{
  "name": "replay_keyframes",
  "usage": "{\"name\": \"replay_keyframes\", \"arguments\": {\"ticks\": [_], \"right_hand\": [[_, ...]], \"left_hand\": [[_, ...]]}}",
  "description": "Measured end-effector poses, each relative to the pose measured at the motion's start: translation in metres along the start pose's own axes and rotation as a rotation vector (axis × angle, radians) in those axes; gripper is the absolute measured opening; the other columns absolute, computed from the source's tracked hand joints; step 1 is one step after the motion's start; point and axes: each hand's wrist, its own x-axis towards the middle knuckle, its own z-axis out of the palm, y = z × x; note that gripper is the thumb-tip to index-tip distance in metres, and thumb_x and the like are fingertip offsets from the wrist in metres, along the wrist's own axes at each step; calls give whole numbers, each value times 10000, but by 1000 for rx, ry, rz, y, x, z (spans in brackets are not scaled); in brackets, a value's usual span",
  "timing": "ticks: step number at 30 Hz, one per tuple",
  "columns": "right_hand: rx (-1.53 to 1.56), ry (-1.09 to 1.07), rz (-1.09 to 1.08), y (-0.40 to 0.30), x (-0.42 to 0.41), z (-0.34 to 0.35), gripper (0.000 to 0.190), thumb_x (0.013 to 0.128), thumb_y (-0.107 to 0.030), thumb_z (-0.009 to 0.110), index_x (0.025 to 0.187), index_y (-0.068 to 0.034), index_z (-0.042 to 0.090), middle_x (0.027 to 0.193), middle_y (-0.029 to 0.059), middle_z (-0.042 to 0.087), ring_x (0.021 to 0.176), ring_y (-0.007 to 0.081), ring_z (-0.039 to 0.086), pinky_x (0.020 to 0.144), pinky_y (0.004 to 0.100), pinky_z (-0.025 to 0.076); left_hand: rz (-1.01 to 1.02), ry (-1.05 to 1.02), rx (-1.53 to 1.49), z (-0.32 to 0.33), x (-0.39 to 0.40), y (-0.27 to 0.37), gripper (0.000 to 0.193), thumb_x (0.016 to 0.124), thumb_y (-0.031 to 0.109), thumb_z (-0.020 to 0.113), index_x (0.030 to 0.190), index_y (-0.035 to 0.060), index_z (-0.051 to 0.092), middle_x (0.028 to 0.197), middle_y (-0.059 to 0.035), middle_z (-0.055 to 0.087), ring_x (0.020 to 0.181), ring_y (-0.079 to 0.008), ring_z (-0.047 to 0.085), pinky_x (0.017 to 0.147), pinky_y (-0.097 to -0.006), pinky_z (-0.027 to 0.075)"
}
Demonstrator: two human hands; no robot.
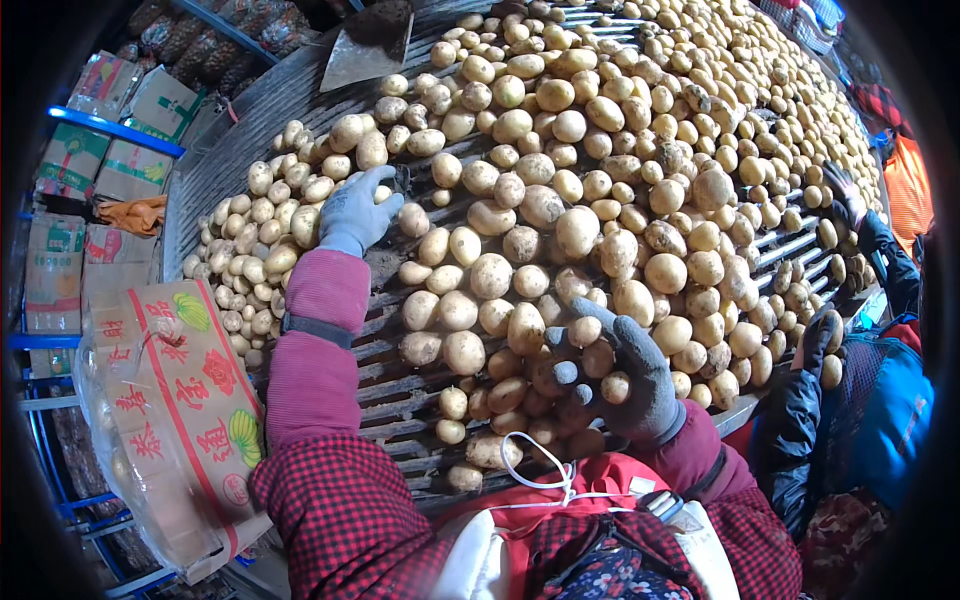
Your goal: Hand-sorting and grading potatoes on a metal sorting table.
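Observation:
Many potatoes point(491, 276) lie on a slatted metal sorting table point(382, 375) before me. My left hand point(358, 208), in a grey work glove, reaches over the slats beside a pile of small potatoes point(251, 259) at the left; its fingers are spread, and I see nothing held in it. My right hand point(637, 375), in a darker grey glove, is palm up near the table's front edge. Its fingers curl around a few small potatoes point(598, 358). Larger potatoes lie beyond and to both sides of it.
A printed cardboard box point(187, 405) with plastic film stands at my left. A metal scoop point(371, 45) lies at the table's far left. More boxes point(71, 161) and blue bars are beyond. At the right are co-workers' gloved hands point(817, 337) and dark sleeves point(784, 435).

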Motion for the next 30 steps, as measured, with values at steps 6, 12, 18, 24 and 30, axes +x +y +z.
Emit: {"name": "replay_keyframes", "arguments": {"ticks": [6, 12, 18, 24, 30], "right_hand": [[299, -54, 33, 1, 4, 6, 557, 1057, -407, 385, 1496, -65, 400, 1317, 150, 589, 1108, 289, 620, 888, 390, 540], [223, 54, 61, 2, 3, 1, 730, 1007, -559, 376, 1445, 21, 440, 1310, 236, 592, 1164, 411, 593, 955, 468, 495], [486, 83, 131, 1, 1, -7, 822, 977, -641, 381, 1475, 13, 397, 1370, 276, 543, 1208, 411, 578, 961, 462, 494], [-347, 163, 108, -5, 4, 0, 876, 944, -690, 405, 1481, 3, 390, 1380, 242, 538, 1193, 413, 588, 911, 460, 515], [-349, 140, 66, -3, 5, 4, 826, 961, -646, 411, 1478, -2, 397, 1359, 215, 554, 1202, 421, 583, 958, 491, 503]], "left_hand": [[-12, 73, -70, 5, 11, 9, 510, 832, 393, 764, 1279, 182, 640, 1167, -167, 667, 1061, -305, 662, 944, -412, 523], [138, 114, -244, 31, 11, 42, 471, 872, 404, 742, 1213, 89, 661, 1027, -152, 716, 913, -282, 677, 847, -384, 548], [201, 152, -192, 42, 1, 28, 438, 900, 385, 698, 1180, 51, 664, 1081, -197, 687, 928, -322, 676, 824, -421, 539], [131, -68, -92, 14, 18, 43, 560, 866, 491, 704, 1147, 8, 664, 1013, -212, 710, 929, -359, 690, 848, -436, 536], [-99, -275, 30, -1, 23, 83, 757, 817, 645, 688, 1257, 32, 628, 1295, -231, 633, 1229, -360, 603, 1029, -474, 476]]}}
